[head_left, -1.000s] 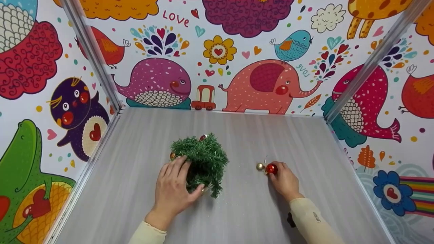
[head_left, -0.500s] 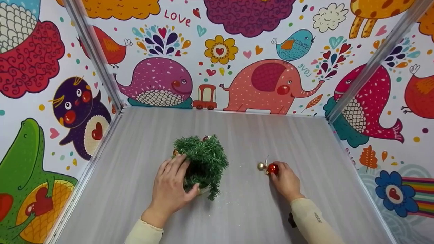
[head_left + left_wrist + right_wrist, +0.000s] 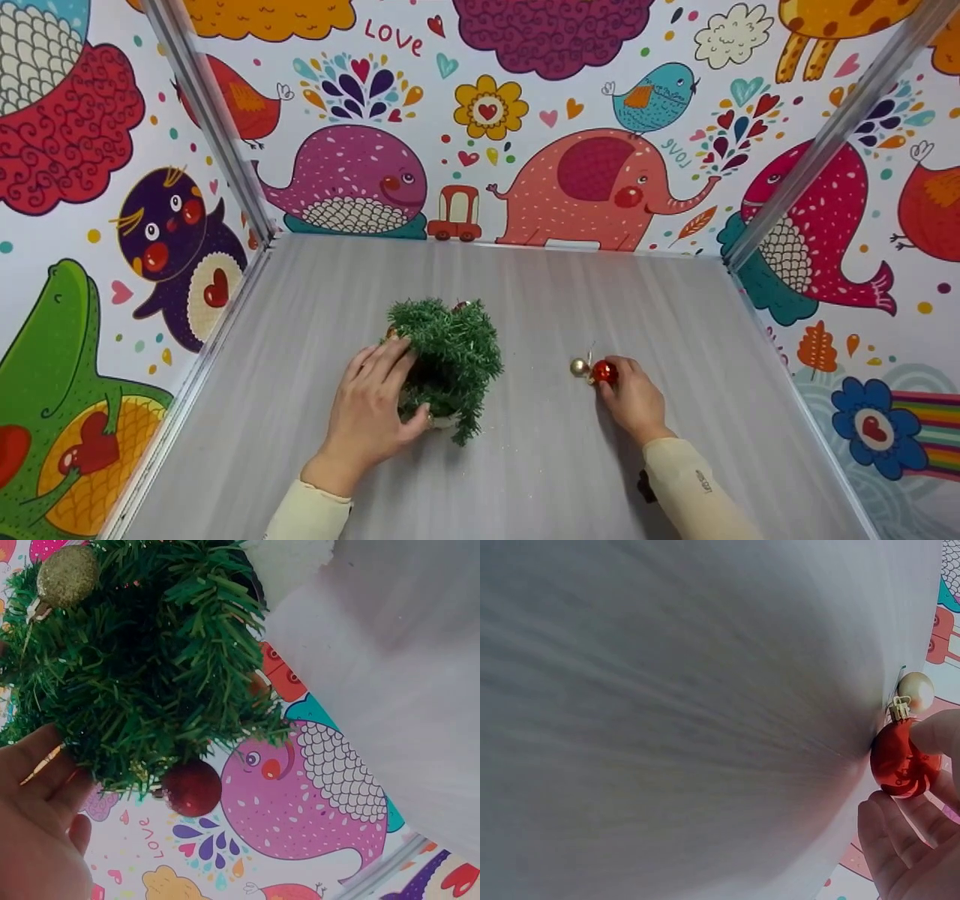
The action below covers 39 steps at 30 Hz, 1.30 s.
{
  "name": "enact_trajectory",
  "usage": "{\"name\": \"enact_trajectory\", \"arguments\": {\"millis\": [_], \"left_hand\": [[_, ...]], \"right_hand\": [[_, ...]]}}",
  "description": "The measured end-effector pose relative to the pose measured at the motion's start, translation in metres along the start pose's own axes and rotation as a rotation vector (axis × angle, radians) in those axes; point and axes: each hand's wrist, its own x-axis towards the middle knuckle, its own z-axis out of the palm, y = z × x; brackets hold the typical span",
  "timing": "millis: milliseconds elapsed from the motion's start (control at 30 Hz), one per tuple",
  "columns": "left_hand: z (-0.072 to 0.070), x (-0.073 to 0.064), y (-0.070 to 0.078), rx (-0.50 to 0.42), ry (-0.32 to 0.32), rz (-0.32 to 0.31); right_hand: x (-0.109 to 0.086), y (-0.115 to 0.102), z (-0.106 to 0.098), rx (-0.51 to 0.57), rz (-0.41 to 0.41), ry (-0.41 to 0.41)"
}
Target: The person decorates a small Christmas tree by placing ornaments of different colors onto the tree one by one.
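On the table's left half, my left hand (image 3: 371, 416) holds a small artificial Christmas tree (image 3: 457, 337), fingers on its left side and thumb low near its base. In the left wrist view, my fingers reach into the green branches. A dark red bauble (image 3: 193, 787) hangs beside them, and a glittery gold bauble (image 3: 67, 576) sits higher up. At the right, my right hand (image 3: 634, 397) pinches a shiny red bauble (image 3: 604, 372) with a gold cap (image 3: 900, 709) between thumb and fingers, low at the tabletop. Just left of it lies a small pale gold bauble (image 3: 578, 367).
The grey wood-grain table (image 3: 525, 465) is enclosed by walls printed with cartoon animals, such as a purple whale (image 3: 360, 180). Metal rails (image 3: 217, 127) run along the corners and side edges.
My left hand and the Christmas tree have shifted slightly left and tipped a little, so more of the pale base shows. My right hand stays on the red bauble.
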Motion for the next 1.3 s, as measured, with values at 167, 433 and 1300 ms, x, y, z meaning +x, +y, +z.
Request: {"name": "enact_trajectory", "arguments": {"millis": [167,433,1300], "left_hand": [[-0.002,0.0,-0.005,-0.011,-0.017,0.007],[-0.004,0.002,-0.009,-0.014,-0.022,0.024],[-0.004,0.001,-0.011,-0.01,-0.034,0.009]], "right_hand": [[0.0,0.001,0.0,-0.001,-0.001,0.002],[0.001,0.001,0.001,0.0,0.003,0.0],[-0.001,0.0,0.0,0.048,0.026,0.007]]}}
